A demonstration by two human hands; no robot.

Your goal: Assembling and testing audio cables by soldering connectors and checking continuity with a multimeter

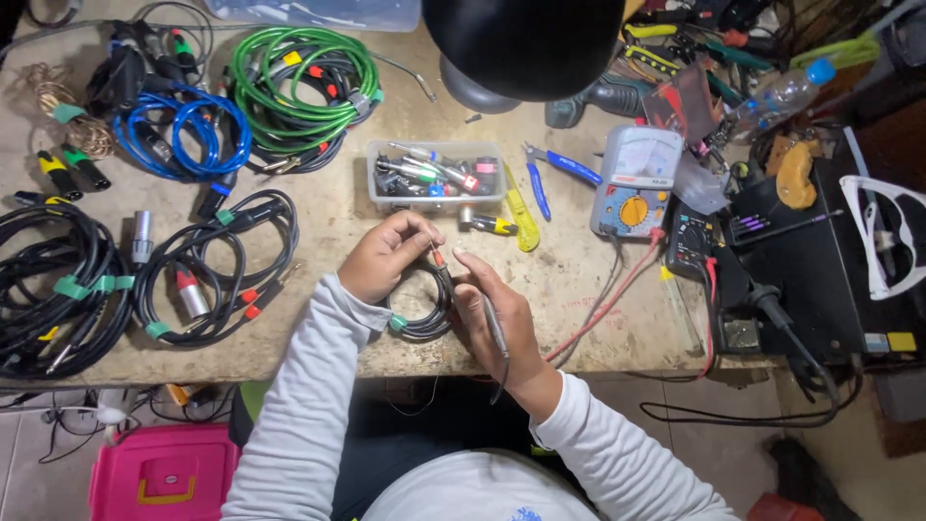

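My left hand [384, 257] pinches the orange-banded plug end of a small black cable coil [424, 316] that lies on the workbench under both hands. My right hand [494, 309] grips a slim grey pen-like tool [492, 323], its tip meeting the plug just below my left fingers. A green tie wraps the coil near my left wrist. Both sleeves are light grey.
A clear plastic tray [436, 201] of connectors sits just beyond my hands. Coiled cables lie left: black [217, 275], blue [183, 135], green [304, 82]. An analogue multimeter [632, 183], blue-handled pliers [559, 169], a black lamp head [526, 43] and a black box [820, 270] stand to the right.
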